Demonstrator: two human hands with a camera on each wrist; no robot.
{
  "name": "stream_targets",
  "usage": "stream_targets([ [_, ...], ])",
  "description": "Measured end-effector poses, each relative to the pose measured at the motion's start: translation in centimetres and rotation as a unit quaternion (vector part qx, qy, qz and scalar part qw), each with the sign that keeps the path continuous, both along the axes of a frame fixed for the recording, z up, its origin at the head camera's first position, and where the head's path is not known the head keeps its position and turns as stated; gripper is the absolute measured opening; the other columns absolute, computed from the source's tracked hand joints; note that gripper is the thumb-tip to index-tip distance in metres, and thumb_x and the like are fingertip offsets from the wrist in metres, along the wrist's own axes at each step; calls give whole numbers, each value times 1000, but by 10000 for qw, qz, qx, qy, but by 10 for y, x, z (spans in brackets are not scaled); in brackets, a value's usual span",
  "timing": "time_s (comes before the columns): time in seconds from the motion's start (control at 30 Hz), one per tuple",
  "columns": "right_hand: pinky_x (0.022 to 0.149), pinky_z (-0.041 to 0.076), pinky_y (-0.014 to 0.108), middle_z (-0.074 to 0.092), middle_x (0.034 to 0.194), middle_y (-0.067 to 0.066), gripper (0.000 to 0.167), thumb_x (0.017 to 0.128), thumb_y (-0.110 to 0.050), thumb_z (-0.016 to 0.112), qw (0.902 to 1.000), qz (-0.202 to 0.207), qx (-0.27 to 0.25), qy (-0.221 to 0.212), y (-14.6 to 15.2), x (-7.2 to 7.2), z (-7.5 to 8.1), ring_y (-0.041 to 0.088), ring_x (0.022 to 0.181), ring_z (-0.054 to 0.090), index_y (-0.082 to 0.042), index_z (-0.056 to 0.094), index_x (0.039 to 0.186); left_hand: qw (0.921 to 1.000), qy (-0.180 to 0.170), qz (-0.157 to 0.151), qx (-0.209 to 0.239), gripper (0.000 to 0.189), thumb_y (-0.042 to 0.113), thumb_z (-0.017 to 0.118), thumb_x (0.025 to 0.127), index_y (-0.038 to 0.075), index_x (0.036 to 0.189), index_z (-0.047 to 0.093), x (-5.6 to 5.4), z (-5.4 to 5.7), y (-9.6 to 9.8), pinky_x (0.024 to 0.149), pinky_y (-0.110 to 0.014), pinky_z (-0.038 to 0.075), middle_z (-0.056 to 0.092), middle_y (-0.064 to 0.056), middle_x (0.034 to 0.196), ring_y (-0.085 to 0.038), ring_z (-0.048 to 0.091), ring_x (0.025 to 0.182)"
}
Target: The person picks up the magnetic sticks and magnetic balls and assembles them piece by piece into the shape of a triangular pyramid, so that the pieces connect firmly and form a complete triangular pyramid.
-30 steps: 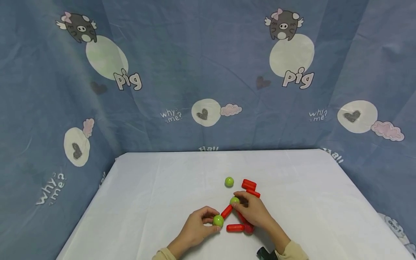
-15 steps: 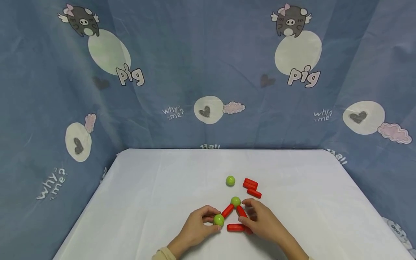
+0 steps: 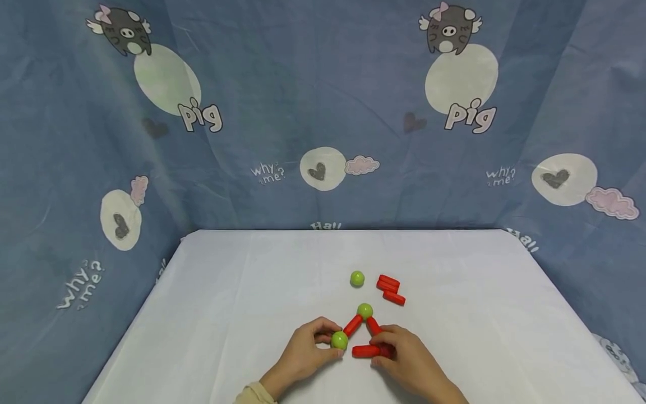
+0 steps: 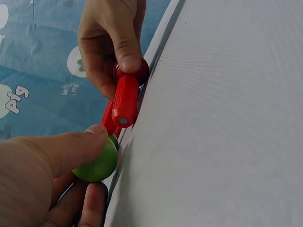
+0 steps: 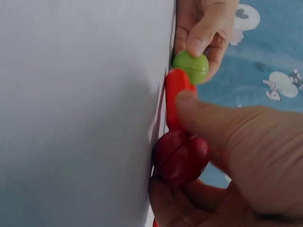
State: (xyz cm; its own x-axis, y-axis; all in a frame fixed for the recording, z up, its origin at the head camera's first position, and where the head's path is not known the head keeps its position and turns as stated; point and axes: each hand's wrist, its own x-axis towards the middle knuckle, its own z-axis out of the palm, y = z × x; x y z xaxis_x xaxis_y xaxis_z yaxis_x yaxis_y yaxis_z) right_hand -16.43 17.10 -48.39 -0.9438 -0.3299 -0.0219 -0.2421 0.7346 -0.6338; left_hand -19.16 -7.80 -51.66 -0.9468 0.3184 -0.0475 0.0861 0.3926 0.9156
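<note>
My left hand (image 3: 305, 350) pinches a green ball (image 3: 339, 340) between thumb and fingers. A red rod (image 3: 353, 325) runs from it to another green ball (image 3: 365, 311) at the top of a triangle shape. From that top ball a second red rod (image 3: 373, 325) slopes down to a dark red ball (image 5: 180, 158). My right hand (image 3: 411, 359) grips this dark red ball, largely covering it in the head view. A third red rod (image 3: 365, 351) sticks out from the dark red ball towards the left hand; its free end, with a grey disc, stands apart from the left green ball.
Behind the triangle, a loose green ball (image 3: 357, 279) lies on the white table (image 3: 252, 292). Several red rods (image 3: 388, 284) lie to its right, one a little nearer. A blue printed cloth (image 3: 313, 101) hangs around the table's back and sides.
My right hand has left the top green ball and come down to the dark red ball, which it now grips. The left hand keeps its hold on the green ball.
</note>
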Motion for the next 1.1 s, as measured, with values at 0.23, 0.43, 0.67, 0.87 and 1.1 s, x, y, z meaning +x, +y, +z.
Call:
stream_targets([
  [0.23,89,57,48,70,118,4,20,79,-20,87,9993,-256,242,157,-5,-1,-2,22,103,63,-23,77,96,9999,54,-87,37,36,15,88,79,16,110,70,-1,0,1,81,-16,54,73,1,109,-5,69,92],
  [0.43,88,58,45,70,117,1,20,79,-23,88,9988,-388,253,161,-6,0,-5,19,103,63,-25,78,96,9999,47,-95,-38,36,15,88,79,17,109,70,0,0,1,81,-16,53,73,3,107,-4,69,91],
  [0.67,92,57,50,72,120,3,21,79,-26,88,9985,-455,193,233,-6,1,-3,25,109,66,-25,80,98,9998,103,-104,-106,35,16,89,78,19,108,70,0,1,1,81,-16,53,72,5,107,-4,68,91],
  [0.87,94,56,52,73,121,5,21,79,-26,87,9985,-522,100,159,-7,2,-2,28,112,67,-24,81,99,9997,140,-146,-143,35,15,89,78,20,107,69,0,0,1,81,-17,53,72,6,106,-2,67,90],
  [1.1,95,56,52,72,124,6,23,80,-26,87,9984,-554,44,46,-8,1,-4,29,113,66,-22,81,101,9994,198,-156,-233,36,17,90,77,21,106,69,1,-3,-1,80,-18,53,72,8,104,-1,66,89],
])
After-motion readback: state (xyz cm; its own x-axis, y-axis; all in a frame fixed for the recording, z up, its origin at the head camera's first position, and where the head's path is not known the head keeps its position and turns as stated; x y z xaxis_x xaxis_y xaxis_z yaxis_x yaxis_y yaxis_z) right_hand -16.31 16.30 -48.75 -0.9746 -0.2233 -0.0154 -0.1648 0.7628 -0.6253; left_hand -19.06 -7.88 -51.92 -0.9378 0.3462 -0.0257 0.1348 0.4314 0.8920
